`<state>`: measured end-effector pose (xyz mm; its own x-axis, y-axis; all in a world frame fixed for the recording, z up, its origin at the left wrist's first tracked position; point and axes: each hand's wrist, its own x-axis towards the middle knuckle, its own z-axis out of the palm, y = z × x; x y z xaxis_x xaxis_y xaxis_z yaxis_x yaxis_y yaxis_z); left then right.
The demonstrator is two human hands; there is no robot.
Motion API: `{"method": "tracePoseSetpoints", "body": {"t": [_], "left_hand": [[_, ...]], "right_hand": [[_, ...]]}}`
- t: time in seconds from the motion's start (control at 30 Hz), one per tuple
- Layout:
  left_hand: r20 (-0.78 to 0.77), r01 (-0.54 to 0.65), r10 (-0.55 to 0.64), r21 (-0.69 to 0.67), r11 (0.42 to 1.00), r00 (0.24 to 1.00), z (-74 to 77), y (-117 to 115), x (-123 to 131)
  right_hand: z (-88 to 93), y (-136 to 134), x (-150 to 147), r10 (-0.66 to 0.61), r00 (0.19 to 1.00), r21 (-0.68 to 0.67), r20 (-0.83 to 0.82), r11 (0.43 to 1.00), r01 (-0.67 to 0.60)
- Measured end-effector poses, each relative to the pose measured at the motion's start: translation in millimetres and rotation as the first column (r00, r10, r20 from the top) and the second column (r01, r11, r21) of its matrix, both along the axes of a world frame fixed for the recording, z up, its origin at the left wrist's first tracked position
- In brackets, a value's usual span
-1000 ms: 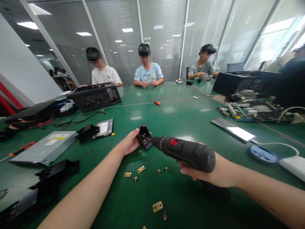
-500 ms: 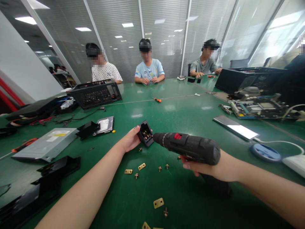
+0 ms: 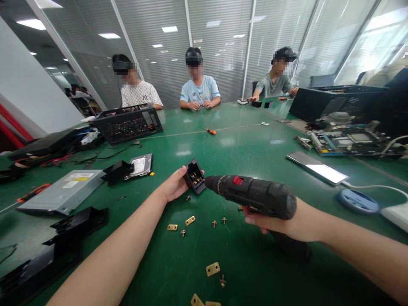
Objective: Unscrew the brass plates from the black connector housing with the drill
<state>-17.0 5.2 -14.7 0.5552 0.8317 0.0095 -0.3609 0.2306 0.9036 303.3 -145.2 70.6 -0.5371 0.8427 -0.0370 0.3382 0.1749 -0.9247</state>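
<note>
My left hand (image 3: 176,183) grips a small black plastic box (image 3: 195,176) by its left side, tilted so its open face shows brass pieces inside. In my right hand (image 3: 274,221) is a black cordless drill (image 3: 255,193) with a red switch on top. Its chuck end points left and lies right at the box's right edge; whether a bit reaches in, I cannot tell. On the table below are brass plates with two holes, among them one brass plate (image 3: 213,269), and several loose screws, such as a screw (image 3: 222,280) near the front.
A silver drive (image 3: 63,191), a hard disk (image 3: 141,165) and black brackets (image 3: 54,250) lie on the left. An orange screwdriver (image 3: 211,131) rests mid-table. A phone (image 3: 317,168), a blue disc (image 3: 358,200) and circuit boards (image 3: 350,138) occupy the right. Three people sit opposite.
My hands, the box and the drill hold nearly the same position. The view has shifted slightly. Across the table, the right-hand person's hand has moved left toward a small white object.
</note>
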Motion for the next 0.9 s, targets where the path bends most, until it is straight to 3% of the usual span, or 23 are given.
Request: {"method": "tracePoseSetpoints", "body": {"t": [0.2,0.4,0.63,0.9], "left_hand": [[0.013,0.058,-0.059,0.014,0.998,0.998,-1.8,0.9,-3.7],[0.026,0.07,-0.07,-0.009,0.997,0.997,-5.8,4.0,-4.8],[0.021,0.021,-0.02,-0.031,0.999,1.0,-4.5,1.7,-3.5],[0.019,0.014,-0.013,-0.042,0.999,1.0,-5.3,2.2,-4.3]], "right_hand": [[-2.3,-2.6,-0.7,-0.021,0.999,0.001,-0.042,1.0,0.021],[-3.0,-5.9,-2.6,-0.057,0.998,0.194,-0.002,0.979,0.056],[9.9,-7.2,-9.0,-0.029,1.0,0.264,0.004,0.964,0.027],[-6.8,-4.9,-1.9,-0.097,0.995,0.264,-0.012,0.96,0.096]]}}
